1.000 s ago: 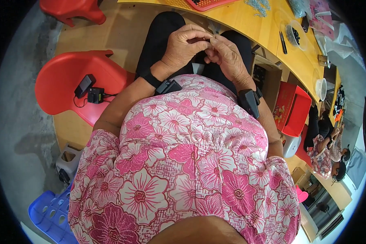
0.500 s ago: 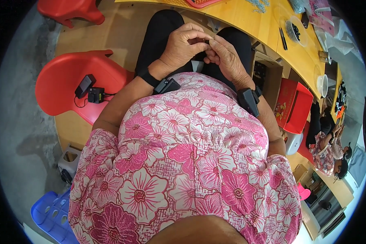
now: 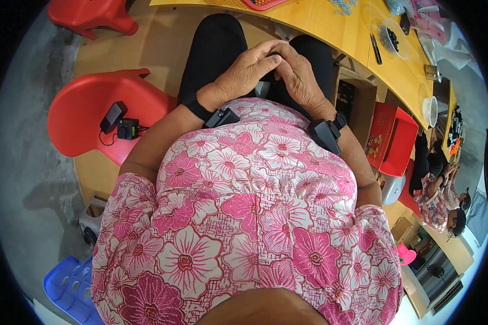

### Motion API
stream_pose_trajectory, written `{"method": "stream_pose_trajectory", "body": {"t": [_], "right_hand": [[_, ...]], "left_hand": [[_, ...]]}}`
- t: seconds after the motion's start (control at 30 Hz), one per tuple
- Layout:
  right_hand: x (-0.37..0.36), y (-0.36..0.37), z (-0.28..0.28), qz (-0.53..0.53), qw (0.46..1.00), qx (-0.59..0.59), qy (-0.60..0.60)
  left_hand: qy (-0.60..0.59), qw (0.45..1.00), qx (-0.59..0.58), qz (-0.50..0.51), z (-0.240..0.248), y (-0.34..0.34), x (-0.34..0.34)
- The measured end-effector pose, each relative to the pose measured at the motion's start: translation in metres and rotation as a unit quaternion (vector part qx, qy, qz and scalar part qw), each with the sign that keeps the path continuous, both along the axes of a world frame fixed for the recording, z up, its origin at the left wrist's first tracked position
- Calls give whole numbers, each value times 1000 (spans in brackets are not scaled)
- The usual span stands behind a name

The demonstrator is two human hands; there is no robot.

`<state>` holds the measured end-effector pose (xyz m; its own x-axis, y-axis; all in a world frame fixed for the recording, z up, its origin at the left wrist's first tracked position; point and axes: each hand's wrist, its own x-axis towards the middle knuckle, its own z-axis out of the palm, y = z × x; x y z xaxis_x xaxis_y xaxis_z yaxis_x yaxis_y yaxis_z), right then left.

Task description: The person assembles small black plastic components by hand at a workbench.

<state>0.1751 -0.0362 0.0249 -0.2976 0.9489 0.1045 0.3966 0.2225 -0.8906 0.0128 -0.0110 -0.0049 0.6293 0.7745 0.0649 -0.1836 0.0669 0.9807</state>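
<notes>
Above my lap, my left hand [image 3: 248, 71] and my right hand [image 3: 300, 77] meet, with the fingertips overlapping. Both are closed, the left thumb lying against the right hand's fingers. A small dark spot shows between the thumbs; whether it is a held piece or shadow I cannot make out. Each wrist wears a black strap with a dark device. The hands are just short of the yellow table [image 3: 309, 30]. On it, to the right, stand a clear bowl of small black pieces [image 3: 393, 40] and a black pen [image 3: 376, 50].
A red chair [image 3: 76, 116] on my left carries small black devices [image 3: 126, 128]. An open red box [image 3: 398, 138] and a cardboard box [image 3: 363, 100] are under the table's right side. A blue plastic chair [image 3: 65, 284] stands lower left. Other people [image 3: 436, 200] sit far right.
My hands have come closer together, from fingertips pinched with gaps between the fingers to folded over each other. The right hand has shifted slightly left and the left fingers have curled in.
</notes>
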Motion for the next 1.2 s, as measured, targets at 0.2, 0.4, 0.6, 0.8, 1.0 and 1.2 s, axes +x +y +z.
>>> {"method": "stream_pose_trajectory", "body": {"t": [0.2, 0.4, 0.6, 0.8, 1.0, 1.2], "right_hand": [[-5, -3, 1, -22, 999, -11, 30], [-6, -3, -4, -35, 998, -39, 27], [-8, -5, -12, -53, 991, -82, 87], [-10, -6, -15, -78, 976, -134, 152], [-5, 3, -3, -40, 857, -310, 410], [0, 6, -2, -26, 782, -380, 493]], "left_hand": [[0, 1000, 16, 19, -5, -1, 2], [-8, 999, -5, 41, -7, -3, 4], [-9, 997, -62, 46, -5, -6, 6], [1, 996, -66, 57, -10, -5, 8], [-16, 995, -54, 78, 7, -2, 4], [-31, 991, -3, 130, 12, -1, 5]]}}
